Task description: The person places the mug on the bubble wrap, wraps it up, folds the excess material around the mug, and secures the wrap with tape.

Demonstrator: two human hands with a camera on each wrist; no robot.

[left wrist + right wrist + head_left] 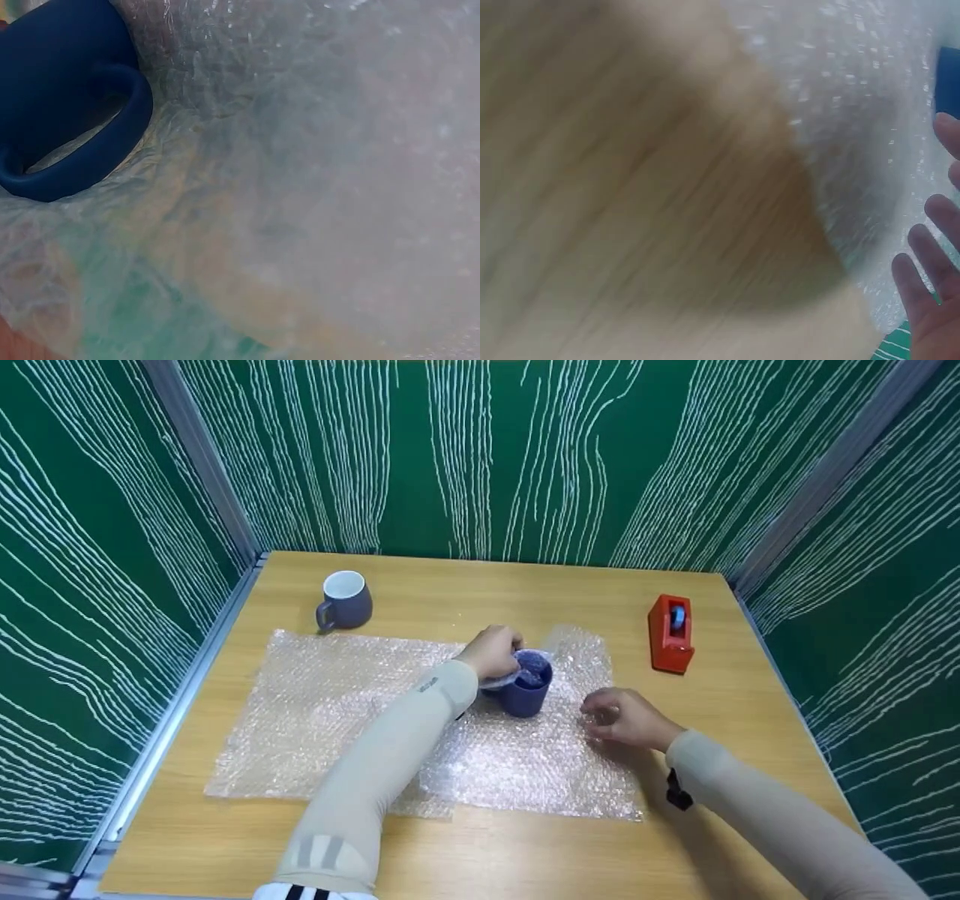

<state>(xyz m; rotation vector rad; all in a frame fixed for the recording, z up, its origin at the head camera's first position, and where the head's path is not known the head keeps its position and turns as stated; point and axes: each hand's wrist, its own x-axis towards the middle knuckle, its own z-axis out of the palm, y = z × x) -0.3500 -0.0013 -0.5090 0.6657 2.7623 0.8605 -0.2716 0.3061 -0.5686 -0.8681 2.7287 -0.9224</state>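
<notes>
A dark blue mug (523,694) stands upright on a sheet of bubble wrap (540,780), its handle toward the left. My left hand (491,651) is at the mug's rim, holding a raised flap of the wrap that reaches over the rim into the mouth; the fingertips are partly hidden. In the left wrist view the mug's handle (124,142) shows beside wrap that fills most of the picture. My right hand (628,718) hovers at the sheet's right edge with its fingers apart and nothing held; the right wrist view shows these fingers (930,255) spread over the wrap.
A second bubble wrap sheet (300,720) lies on the left, meeting the first. Behind it stands a grey mug (348,604) with a white inside. A red tape dispenser (670,636) sits at the right on the wooden table (525,855). Green walls (409,457) enclose the back and sides.
</notes>
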